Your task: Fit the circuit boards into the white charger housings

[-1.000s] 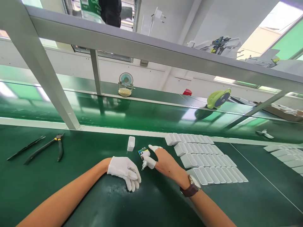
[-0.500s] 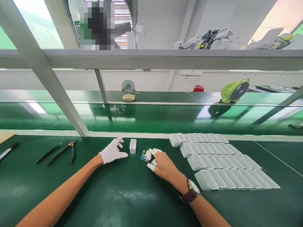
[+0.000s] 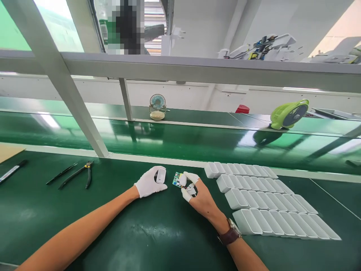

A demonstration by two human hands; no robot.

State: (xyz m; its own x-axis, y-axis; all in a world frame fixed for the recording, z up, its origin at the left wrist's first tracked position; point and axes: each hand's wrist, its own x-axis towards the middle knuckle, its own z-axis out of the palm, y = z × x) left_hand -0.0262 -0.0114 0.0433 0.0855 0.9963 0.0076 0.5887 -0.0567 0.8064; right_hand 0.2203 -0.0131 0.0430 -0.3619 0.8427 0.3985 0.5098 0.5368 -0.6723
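My left hand (image 3: pixel 150 182), in a white glove, is closed around a small white plastic case (image 3: pixel 161 175) whose open top faces me. Just right of it, my right hand (image 3: pixel 194 190), with white covers on its fingertips, pinches a small green circuit board (image 3: pixel 177 180) by its right end. White parts sit on the board, and something white shows between the thumb and fingers. The board and the case are a short gap apart. A watch (image 3: pixel 232 231) is on my right wrist.
Four rows of white plastic cases (image 3: pixel 270 222) stand on the green bench to the right. Diagonal cutters (image 3: pixel 84 173), tweezers (image 3: pixel 61 173) and a pen-like tool (image 3: pixel 12 171) lie at the left. Beyond the bench's pale edge strip are a green fan (image 3: pixel 289 114) and a small fan (image 3: pixel 157 106).
My left hand has moved right and closed on the white case that stood on the bench. My right hand has raised the circuit board slightly. The view has tilted a little.
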